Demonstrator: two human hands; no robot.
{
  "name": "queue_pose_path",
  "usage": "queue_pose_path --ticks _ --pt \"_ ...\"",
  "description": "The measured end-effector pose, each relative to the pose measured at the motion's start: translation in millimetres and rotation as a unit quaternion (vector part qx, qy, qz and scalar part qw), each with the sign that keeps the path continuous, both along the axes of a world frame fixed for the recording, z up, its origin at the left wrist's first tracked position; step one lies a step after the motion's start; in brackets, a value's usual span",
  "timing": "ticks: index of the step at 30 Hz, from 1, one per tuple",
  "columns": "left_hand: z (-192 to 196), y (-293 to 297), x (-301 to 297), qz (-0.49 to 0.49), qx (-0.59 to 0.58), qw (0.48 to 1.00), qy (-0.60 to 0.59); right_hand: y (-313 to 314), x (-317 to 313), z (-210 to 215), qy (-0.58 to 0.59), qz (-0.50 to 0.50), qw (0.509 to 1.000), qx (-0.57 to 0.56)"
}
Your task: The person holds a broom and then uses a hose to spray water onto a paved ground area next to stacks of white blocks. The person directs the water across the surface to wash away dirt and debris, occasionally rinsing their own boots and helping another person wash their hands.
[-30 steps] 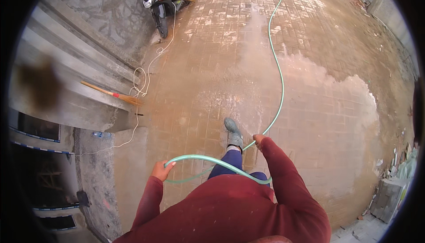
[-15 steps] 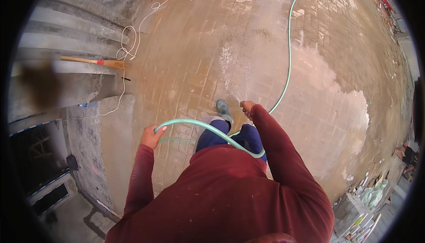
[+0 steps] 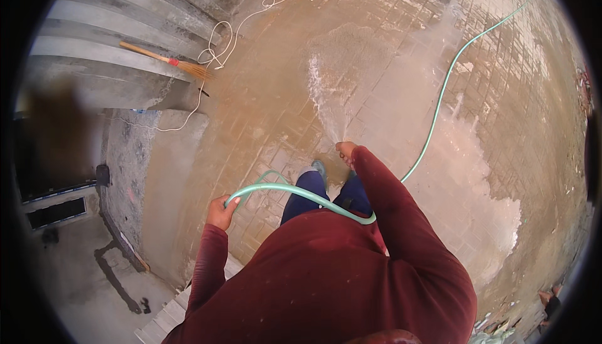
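Grey steps (image 3: 69,65) to your upper left, straw broom (image 3: 164,59) lying on them, bristle end by loops of white cord (image 3: 168,130). Cord trails along the edge of the wet paving (image 3: 282,112), left of you, clear of both hands. Rubble (image 3: 495,334) bottom right, blurry. Boot (image 3: 320,167) just ahead of your trousers, near the spray. Green hose (image 3: 276,187) arcs across your front at waist height; another stretch runs over the paving beyond your right forearm. Your left hand (image 3: 221,212) is curled round the arc, thumb on top. Your right hand (image 3: 347,150) is closed round the hose's mouth, mostly hidden by fingers; water (image 3: 326,103) fans forward.
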State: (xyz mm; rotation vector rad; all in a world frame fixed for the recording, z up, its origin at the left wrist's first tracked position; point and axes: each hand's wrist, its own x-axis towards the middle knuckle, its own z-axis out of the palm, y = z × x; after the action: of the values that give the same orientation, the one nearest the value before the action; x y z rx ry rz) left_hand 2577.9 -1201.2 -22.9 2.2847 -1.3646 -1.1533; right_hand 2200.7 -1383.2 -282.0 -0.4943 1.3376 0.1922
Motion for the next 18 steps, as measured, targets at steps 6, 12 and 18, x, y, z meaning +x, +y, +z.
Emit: queue_pose_path --ticks 6,12,18 --pt "13.8 36.1 -37.4 0.029 0.027 0.999 -0.031 -16.2 18.2 11.3 -0.027 0.133 0.991 -0.019" --pt "16.0 66.0 -51.8 0.089 0.026 0.995 -0.043 -20.1 50.3 18.2 -0.047 0.152 0.985 -0.06" --pt "23.9 74.0 -55.1 0.12 0.032 0.991 -0.039 -40.4 63.8 5.3 -0.051 0.114 0.99 -0.073"
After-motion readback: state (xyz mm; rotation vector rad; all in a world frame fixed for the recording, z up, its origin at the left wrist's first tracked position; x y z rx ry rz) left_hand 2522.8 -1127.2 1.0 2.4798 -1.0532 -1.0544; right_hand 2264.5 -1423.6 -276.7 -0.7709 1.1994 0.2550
